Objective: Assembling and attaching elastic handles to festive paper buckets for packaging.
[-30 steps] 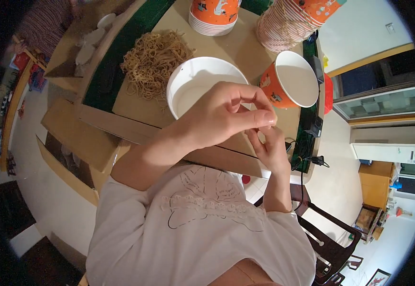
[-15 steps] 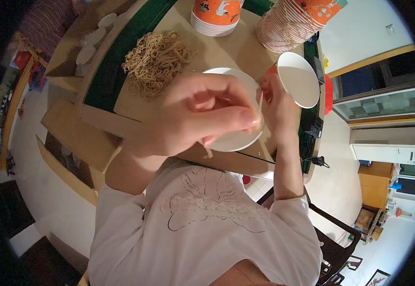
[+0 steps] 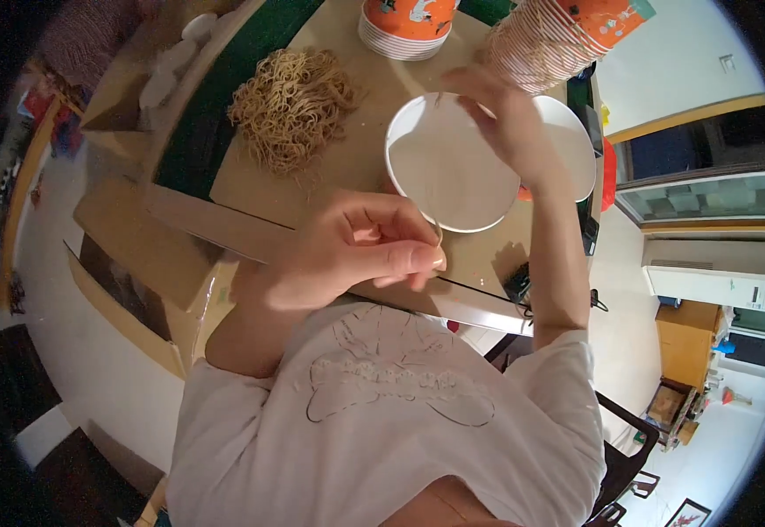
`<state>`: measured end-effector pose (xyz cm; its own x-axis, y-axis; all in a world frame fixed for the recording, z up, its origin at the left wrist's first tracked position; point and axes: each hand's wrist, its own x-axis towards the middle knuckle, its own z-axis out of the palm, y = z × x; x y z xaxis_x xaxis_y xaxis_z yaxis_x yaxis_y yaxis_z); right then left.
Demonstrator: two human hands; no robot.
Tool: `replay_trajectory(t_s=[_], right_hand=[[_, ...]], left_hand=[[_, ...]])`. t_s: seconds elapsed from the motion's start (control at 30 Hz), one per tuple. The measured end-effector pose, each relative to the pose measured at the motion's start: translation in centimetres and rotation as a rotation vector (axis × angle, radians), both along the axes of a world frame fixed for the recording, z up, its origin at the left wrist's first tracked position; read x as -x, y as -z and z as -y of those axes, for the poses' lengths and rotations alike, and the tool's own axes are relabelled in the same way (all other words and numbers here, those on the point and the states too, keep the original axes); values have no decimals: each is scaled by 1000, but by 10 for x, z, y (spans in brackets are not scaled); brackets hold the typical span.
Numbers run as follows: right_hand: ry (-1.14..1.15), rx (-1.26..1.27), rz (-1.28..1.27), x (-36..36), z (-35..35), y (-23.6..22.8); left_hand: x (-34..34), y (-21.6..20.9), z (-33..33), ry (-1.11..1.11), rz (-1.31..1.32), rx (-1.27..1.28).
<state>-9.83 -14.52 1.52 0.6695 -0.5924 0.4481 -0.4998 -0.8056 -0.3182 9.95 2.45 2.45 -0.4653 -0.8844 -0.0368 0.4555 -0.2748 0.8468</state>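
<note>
My left hand (image 3: 365, 250) is pinched shut just in front of the table's near edge, a thin tan rubber band (image 3: 440, 233) showing at its thumb and fingertips. Beyond it, a large paper tub (image 3: 453, 167) turns its white inside toward me. My right hand (image 3: 510, 127) reaches over the tub's far right rim with fingers stretched out, slightly blurred, and I see nothing held in it. A second paper tub (image 3: 571, 149), white inside, stands partly behind my right wrist. To the left lies a tangled heap of tan rubber bands (image 3: 295, 110).
At the back stand an orange-printed stack of paper tubs (image 3: 407, 31) and a tilted stack (image 3: 545, 48) with tan strands around it. Black devices (image 3: 589, 132) sit along the right edge. Open cardboard boxes (image 3: 141, 250) are at the left. A dark chair (image 3: 620, 439) is at the lower right.
My left hand has drawn back toward me, off the tub. My right hand has moved away from the near rim and opened. The tub has shifted up and right in view.
</note>
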Motion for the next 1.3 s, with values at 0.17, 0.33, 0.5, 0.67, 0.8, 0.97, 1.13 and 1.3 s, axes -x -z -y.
replay_trajectory(t_s=[0.17, 0.33, 0.5, 0.67, 0.8, 0.97, 1.13, 1.3], right_hand=[[63, -795, 540, 37, -131, -29], [46, -1330, 643, 44, -190, 40], [515, -1478, 785, 48, -206, 72], [198, -1526, 773, 35, -208, 65], [118, -1343, 785, 42, -202, 76], [364, -1245, 1288, 44, -196, 71], [222, -1166, 1361, 59, -199, 77], [96, -1240, 531, 42, -204, 65]], left_hand=[[-1, 8, -3, 87, -64, -9], [9, 26, 2, 154, -17, 11], [8, 48, -7, 71, 96, -115], [18, 53, -11, 128, 215, 19], [17, 48, -14, 96, 238, -43], [14, 53, -20, 69, 430, -12], [25, 54, -23, 13, 415, -59], [38, 54, -23, 10, 271, -30]])
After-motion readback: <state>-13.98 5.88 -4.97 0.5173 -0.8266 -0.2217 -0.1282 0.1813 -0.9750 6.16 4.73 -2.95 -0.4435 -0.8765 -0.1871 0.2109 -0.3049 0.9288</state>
